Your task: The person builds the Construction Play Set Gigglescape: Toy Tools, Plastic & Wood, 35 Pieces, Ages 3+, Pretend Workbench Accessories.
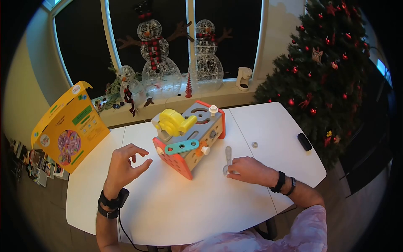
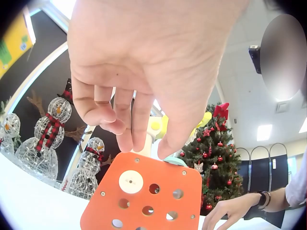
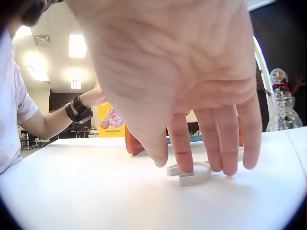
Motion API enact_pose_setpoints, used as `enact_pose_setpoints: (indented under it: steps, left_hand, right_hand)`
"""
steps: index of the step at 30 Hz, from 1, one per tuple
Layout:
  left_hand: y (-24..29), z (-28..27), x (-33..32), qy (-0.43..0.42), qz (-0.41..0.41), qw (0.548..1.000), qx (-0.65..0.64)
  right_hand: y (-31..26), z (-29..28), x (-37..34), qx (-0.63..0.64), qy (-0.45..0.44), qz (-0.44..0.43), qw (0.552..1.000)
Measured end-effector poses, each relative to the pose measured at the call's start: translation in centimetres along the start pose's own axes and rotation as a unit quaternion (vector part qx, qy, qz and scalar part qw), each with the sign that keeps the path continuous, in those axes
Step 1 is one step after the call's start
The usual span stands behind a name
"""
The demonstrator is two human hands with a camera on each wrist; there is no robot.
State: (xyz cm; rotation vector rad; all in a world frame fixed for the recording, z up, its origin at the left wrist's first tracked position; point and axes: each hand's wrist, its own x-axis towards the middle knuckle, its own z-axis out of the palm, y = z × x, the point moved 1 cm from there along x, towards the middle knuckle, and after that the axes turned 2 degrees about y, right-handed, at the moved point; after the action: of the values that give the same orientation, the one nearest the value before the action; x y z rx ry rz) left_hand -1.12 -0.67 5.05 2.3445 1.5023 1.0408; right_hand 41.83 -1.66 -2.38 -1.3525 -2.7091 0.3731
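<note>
A grey toy wrench lies flat on the white table, right of a wooden toy workbench. My right hand is over its forked end. In the right wrist view the fingers reach down nearly straight, with one fingertip at the fork of the wrench. My left hand is raised left of the workbench, fingers loosely bent and holding nothing. The workbench has a grey top, an orange end panel, a teal strip with holes on its front and a yellow toy piece on top.
A small grey round piece and a black case lie on the table's right side. A yellow box stands at the back left. Behind are wire snowmen on the sill and a decorated Christmas tree.
</note>
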Motion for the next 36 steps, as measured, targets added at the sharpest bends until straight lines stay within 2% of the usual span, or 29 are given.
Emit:
enact_pose_setpoints:
  steps: [4, 7, 10, 12, 20, 28, 34, 36]
  left_hand:
    - [-0.3, 0.0, -0.1, 0.003, 0.004, 1.000, -0.007]
    - [-0.2, -0.2, -0.2, 0.004, 0.005, 1.000, -0.001]
    - [-0.4, -0.1, -0.2, 0.005, 0.007, 1.000, 0.000]
    - [-0.4, -0.1, -0.2, 0.005, 0.009, 1.000, 0.000]
    - [-0.6, -0.2, -0.2, 0.000, -0.007, 1.000, 0.006]
    - [-0.7, -0.1, -0.3, 0.002, -0.005, 1.000, 0.000]
    - [-0.6, -0.3, -0.3, -0.007, -0.011, 1.000, 0.007]
    - [-0.9, -0.4, -0.5, -0.002, -0.010, 1.000, 0.005]
  right_hand:
    - [1.0, 0.5, 1.2, -0.019, -0.014, -0.013, 1.000]
    - [1.5, 0.7, 2.3, -0.007, 0.033, -0.022, 0.999]
    - [1.7, 0.5, 3.5, 0.023, 0.009, 0.012, 1.000]
    - [3.0, 1.4, 4.5, 0.036, 0.068, -0.039, 0.996]
    - [4.1, 1.8, 7.1, 0.082, 0.081, -0.048, 0.992]
    - [4.1, 1.5, 7.4, 0.094, 0.070, -0.030, 0.993]
    - [4.1, 0.8, 6.6, 0.096, 0.119, -0.068, 0.986]
    - [5.2, -0.1, 5.4, 0.039, 0.129, -0.020, 0.991]
